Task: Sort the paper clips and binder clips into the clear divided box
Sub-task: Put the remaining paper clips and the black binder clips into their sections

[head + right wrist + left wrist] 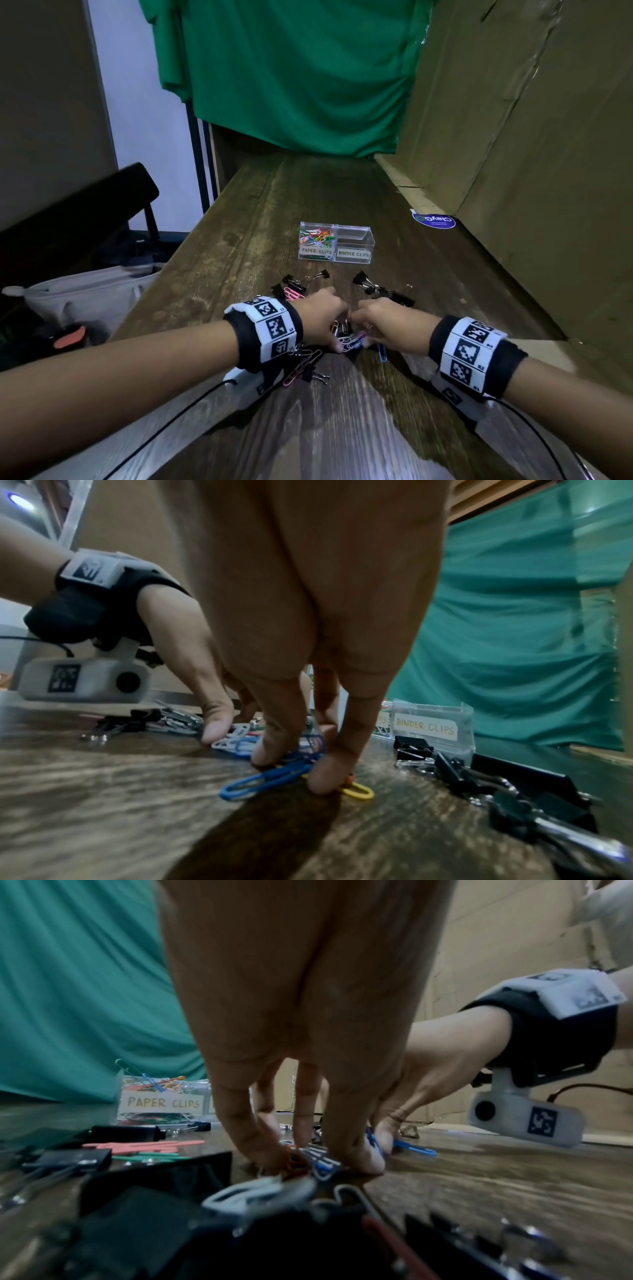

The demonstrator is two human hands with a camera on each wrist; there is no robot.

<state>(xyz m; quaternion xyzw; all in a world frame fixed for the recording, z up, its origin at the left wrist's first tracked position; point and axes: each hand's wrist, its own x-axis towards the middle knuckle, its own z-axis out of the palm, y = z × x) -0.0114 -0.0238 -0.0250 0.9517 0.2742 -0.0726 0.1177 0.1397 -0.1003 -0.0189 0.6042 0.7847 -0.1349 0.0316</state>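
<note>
Head cam: I see my left hand (322,317) and right hand (383,322) meeting over a small heap of coloured paper clips (349,341) on the dark wood table (342,428). The clear divided plastic box (335,242) sits beyond; left compartment holds paper clips, the right one, labelled BINDER CLIPS, looks bare. Black binder clips (383,291) lie scattered btwn.

L wrist cam: fingers curled down, tips pinching clips.

R wrist cam: fingertips (320,780) press on blue and yellow clips.

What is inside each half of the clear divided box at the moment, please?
In the clear divided box, the half labelled PAPER CLIPS holds a heap of coloured paper clips. The half labelled BINDER CLIPS looks empty; its label covers the lower front.
</note>
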